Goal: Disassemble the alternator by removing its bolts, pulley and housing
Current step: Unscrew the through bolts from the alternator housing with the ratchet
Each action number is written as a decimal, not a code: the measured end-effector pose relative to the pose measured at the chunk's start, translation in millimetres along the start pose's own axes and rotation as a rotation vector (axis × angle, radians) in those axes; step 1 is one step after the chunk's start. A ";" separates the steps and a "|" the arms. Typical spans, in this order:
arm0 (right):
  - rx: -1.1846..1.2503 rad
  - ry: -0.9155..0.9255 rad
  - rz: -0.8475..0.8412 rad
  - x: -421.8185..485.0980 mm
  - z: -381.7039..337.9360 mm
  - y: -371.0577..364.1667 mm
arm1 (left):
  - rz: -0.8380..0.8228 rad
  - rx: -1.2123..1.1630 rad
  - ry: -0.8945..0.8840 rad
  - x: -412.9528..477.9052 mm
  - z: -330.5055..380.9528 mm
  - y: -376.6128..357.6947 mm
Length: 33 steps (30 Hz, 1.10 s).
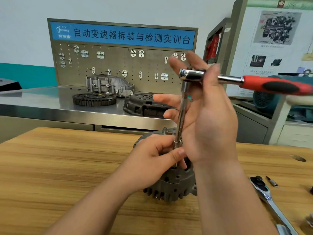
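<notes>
The grey alternator stands on the wooden table with its finned housing facing me. A ratchet with a red and black handle carries a long chrome extension bar that runs straight down to a socket on top of the alternator. My left hand rests on the alternator and pinches the socket between thumb and fingers. My right hand holds the ratchet at its head, thumb laid over the neck and fingers spread behind the bar. The bolt under the socket is hidden.
A second ratchet and a small bit lie on the table to the right. Behind stands a steel bench with a toothed ring, a clutch cover, a cast housing and a pegboard.
</notes>
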State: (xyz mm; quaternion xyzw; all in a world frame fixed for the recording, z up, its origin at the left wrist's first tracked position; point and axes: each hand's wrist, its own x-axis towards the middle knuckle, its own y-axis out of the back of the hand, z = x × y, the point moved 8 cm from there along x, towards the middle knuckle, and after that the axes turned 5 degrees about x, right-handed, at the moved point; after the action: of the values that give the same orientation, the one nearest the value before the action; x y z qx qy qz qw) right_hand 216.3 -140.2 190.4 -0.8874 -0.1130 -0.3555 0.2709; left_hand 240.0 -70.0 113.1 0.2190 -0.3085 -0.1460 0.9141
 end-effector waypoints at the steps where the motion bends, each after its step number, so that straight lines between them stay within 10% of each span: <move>1: 0.038 -0.054 0.002 1.4 2.7 1.9 | -0.008 0.003 -0.021 -0.5 3.4 -0.3; 15: -0.234 0.258 0.022 -4.9 -16.6 -5.3 | 0.036 -0.045 0.016 0.4 -1.5 4.4; 26: 0.091 -0.047 0.059 0.0 4.2 6.4 | -0.044 -0.094 -0.013 -1.6 7.0 -2.8; 33: -0.152 0.222 0.054 -4.3 -12.1 -4.4 | 0.011 -0.067 0.044 -0.2 0.4 0.0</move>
State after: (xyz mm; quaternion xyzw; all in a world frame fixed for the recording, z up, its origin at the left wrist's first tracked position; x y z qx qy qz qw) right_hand 204.6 -143.4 196.4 -0.8633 -0.0308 -0.4516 0.2232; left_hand 239.6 -70.1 113.2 0.1896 -0.2845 -0.1462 0.9283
